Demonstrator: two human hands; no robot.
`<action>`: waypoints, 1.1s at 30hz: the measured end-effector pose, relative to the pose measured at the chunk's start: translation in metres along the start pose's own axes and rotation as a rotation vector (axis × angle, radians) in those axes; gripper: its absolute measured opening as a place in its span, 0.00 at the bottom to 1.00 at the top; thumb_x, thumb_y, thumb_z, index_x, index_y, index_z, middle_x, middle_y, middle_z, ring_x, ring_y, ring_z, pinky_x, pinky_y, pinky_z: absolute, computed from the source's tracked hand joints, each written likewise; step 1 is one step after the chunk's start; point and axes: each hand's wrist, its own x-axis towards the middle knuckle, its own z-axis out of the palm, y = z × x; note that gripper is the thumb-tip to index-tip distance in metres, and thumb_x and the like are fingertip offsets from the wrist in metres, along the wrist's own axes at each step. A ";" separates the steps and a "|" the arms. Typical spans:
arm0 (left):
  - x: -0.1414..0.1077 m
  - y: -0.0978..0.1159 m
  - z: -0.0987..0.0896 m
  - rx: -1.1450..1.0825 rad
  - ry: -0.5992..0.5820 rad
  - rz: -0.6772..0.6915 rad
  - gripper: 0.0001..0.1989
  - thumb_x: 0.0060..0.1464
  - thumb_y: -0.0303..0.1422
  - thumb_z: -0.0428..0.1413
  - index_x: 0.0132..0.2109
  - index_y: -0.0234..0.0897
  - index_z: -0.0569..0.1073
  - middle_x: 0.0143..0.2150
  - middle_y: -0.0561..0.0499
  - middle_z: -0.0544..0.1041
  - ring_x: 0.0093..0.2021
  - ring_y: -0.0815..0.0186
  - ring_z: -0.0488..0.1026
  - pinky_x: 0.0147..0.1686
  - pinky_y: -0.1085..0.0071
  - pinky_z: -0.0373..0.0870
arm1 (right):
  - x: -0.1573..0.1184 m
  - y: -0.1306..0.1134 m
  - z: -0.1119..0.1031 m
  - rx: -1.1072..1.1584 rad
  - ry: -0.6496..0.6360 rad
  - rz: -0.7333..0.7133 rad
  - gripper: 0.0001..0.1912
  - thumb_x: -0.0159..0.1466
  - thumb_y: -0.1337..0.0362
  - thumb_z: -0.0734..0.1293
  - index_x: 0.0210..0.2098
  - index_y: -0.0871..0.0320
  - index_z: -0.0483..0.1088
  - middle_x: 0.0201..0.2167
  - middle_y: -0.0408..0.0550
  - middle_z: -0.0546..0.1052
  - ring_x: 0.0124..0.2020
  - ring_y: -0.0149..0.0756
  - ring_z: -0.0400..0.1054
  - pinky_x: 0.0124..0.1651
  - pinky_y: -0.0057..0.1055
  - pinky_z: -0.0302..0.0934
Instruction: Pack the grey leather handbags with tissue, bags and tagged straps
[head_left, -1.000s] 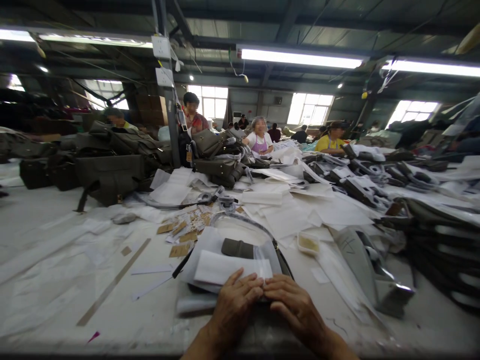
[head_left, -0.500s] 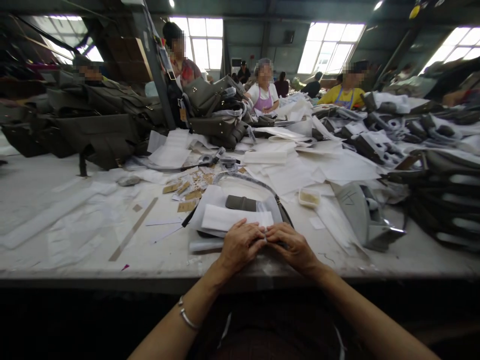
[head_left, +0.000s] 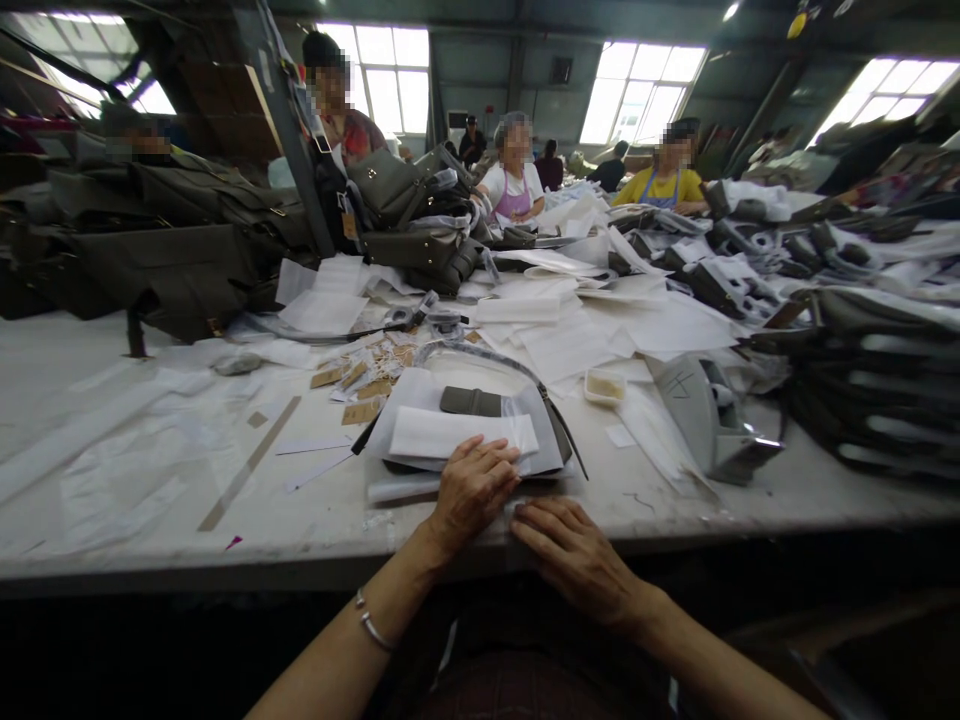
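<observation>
A dark grey-green handbag (head_left: 555, 468) lies flat near the table's front edge, mostly covered by a thin translucent sheet (head_left: 386, 430). On top sit a folded white foam strip (head_left: 427, 432) and a small dark leather flap (head_left: 471, 401). The wrapped strap (head_left: 499, 360) arches behind them. My left hand (head_left: 478, 488) lies over the strip's front right part, fingers stretched out. Nearer my body, my right hand (head_left: 574, 545) rests at the table edge, its fingers extended and its thumb hidden. Something small and whitish is at its fingertips, too unclear to name.
Brown tags (head_left: 364, 410) lie behind on the left, beside a long brown strip (head_left: 251, 465). A tape dispenser (head_left: 712, 420) and a small plastic tub (head_left: 604, 387) stand right. Bags are piled left (head_left: 165, 270) and right (head_left: 885, 390). Several people work across the table.
My right hand has drawn back from the bag toward the table edge, parting from my left hand. The left stays on the foam strip. The whole view has shifted slightly.
</observation>
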 end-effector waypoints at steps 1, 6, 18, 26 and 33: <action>0.000 0.000 0.000 0.006 0.000 0.004 0.05 0.63 0.31 0.53 0.38 0.40 0.73 0.48 0.52 0.80 0.56 0.64 0.73 0.61 0.59 0.58 | 0.002 0.001 0.006 0.000 0.034 0.013 0.19 0.66 0.72 0.61 0.56 0.58 0.69 0.52 0.55 0.76 0.55 0.45 0.67 0.54 0.45 0.65; 0.001 0.000 -0.001 0.035 -0.006 0.015 0.05 0.63 0.30 0.53 0.38 0.40 0.73 0.48 0.52 0.80 0.57 0.66 0.72 0.61 0.60 0.58 | 0.012 0.007 0.014 0.192 0.215 0.007 0.14 0.66 0.74 0.61 0.47 0.57 0.72 0.42 0.50 0.80 0.51 0.40 0.72 0.53 0.40 0.67; 0.004 0.004 -0.001 0.058 -0.031 -0.019 0.07 0.64 0.30 0.51 0.38 0.39 0.72 0.49 0.52 0.80 0.57 0.64 0.72 0.61 0.59 0.59 | 0.011 0.002 -0.002 0.350 0.181 0.126 0.12 0.67 0.73 0.60 0.42 0.54 0.72 0.34 0.46 0.80 0.38 0.34 0.76 0.53 0.35 0.69; 0.003 0.004 0.002 0.063 -0.033 -0.031 0.07 0.64 0.30 0.51 0.38 0.40 0.73 0.47 0.51 0.80 0.56 0.64 0.72 0.60 0.59 0.60 | 0.013 -0.007 -0.009 0.332 0.150 0.146 0.12 0.67 0.73 0.59 0.40 0.55 0.72 0.31 0.47 0.78 0.37 0.36 0.74 0.46 0.32 0.70; 0.001 0.006 0.000 0.043 -0.027 -0.036 0.08 0.64 0.28 0.49 0.40 0.39 0.73 0.42 0.50 0.80 0.55 0.63 0.73 0.59 0.60 0.62 | 0.057 0.015 -0.034 0.183 0.170 0.156 0.07 0.69 0.67 0.62 0.38 0.55 0.73 0.32 0.47 0.78 0.34 0.34 0.73 0.40 0.30 0.67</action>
